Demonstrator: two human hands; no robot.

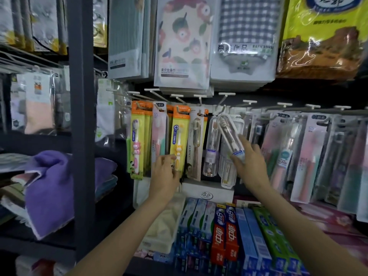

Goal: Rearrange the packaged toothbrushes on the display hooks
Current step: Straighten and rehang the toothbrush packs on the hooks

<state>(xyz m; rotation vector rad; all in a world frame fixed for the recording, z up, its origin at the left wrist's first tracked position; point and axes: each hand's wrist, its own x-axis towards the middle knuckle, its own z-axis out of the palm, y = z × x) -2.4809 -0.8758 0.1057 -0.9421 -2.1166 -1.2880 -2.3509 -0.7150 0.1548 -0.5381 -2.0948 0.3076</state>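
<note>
Toothbrush in clear case (229,136), tilted, gripped at bottom end by right hand (250,160), top end up near hook (223,105). Left hand (166,172) w/ curled fingers pinching bottom of yellow toothbrush pack (179,136) hanging on rack. Toothpaste boxes (225,230) lying closest, below hands. Purple towel (49,188) at left. More toothbrush packs (298,152) hanging at right. Towel packs (183,42) up top, farthest.

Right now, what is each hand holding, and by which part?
The right hand grips a clear toothbrush case by its lower end, tilted. The left hand pinches the bottom of the yellow toothbrush pack hanging on its hook.
</note>
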